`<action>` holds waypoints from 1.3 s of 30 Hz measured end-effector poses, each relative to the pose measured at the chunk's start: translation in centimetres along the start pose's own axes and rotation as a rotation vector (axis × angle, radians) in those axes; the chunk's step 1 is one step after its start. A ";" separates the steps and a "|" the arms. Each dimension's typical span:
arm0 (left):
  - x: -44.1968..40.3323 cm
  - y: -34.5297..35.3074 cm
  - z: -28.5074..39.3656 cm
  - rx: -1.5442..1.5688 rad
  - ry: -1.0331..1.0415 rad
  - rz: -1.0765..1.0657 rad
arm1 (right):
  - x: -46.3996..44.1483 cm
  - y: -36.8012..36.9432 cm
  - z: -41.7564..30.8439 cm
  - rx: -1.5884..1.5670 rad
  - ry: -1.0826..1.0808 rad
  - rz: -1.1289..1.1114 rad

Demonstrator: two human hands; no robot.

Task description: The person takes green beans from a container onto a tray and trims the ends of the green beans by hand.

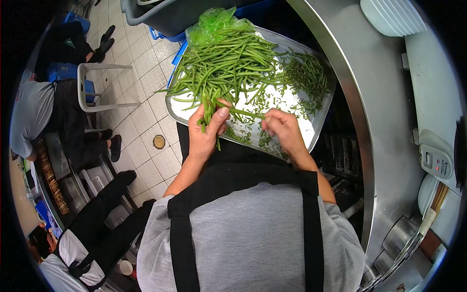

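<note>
My left hand point(209, 127) is closed around a small bunch of green beans point(208, 108) above the near edge of a metal tray point(319, 127). One green bean point(247, 113) stretches from that bunch across to my right hand point(282, 127), whose thumb and fingers pinch its end. Beyond my hands, a large pile of green beans point(228, 63) covers the left and far part of the tray. Short snapped-off bits point(260, 102) are scattered over the middle. At the tray's right lies a heap of thin trimmings point(306, 78).
A green plastic bag point(214, 27) lies at the tray's far edge, beside a grey bin point(160, 17). Along the right runs a steel counter point(350, 63) with stacked white bowls point(394, 17) and a scale point(437, 160). Co-workers and a white plastic chair point(82, 90) are on the left.
</note>
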State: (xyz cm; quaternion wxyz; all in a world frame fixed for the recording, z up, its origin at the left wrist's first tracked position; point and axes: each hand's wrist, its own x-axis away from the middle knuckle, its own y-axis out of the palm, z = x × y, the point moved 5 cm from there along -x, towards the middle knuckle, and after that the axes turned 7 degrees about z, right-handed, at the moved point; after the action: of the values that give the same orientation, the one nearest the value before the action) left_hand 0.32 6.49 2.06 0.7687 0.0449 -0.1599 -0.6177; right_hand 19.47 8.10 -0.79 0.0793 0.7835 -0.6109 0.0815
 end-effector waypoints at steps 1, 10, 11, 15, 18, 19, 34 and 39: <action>0.2 0.1 0.1 -0.028 0.023 -0.013 | -0.2 -0.2 0.4 -0.168 0.057 0.036; -0.8 -1.0 1.2 0.258 0.057 0.069 | -0.7 0.6 1.7 0.248 0.005 -0.010; -0.9 -1.2 0.8 0.301 0.021 0.071 | -0.6 1.3 1.9 0.367 -0.035 -0.071; -0.8 -1.1 -0.6 0.429 -0.148 0.039 | 0.0 4.0 3.9 0.737 -0.185 -0.340; -0.8 -0.9 -0.3 0.385 -0.155 0.003 | 0.3 5.0 3.8 0.860 -0.123 -0.463; -0.8 -0.9 -0.2 0.349 -0.148 -0.009 | 0.0 4.8 3.6 0.860 -0.114 -0.498; -0.1 1.3 -1.6 -0.873 0.152 -0.460 | -0.2 0.7 -1.4 0.505 -0.097 -0.243; -0.3 1.0 -1.4 -0.808 0.101 -0.427 | -0.3 -0.3 -1.4 0.390 0.027 -0.187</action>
State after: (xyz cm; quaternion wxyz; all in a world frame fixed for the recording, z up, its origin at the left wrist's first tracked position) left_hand 1.66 6.85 0.91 0.5867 -0.1966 0.1443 -0.7722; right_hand 19.67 8.82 0.49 -0.0582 0.8362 -0.5069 0.2010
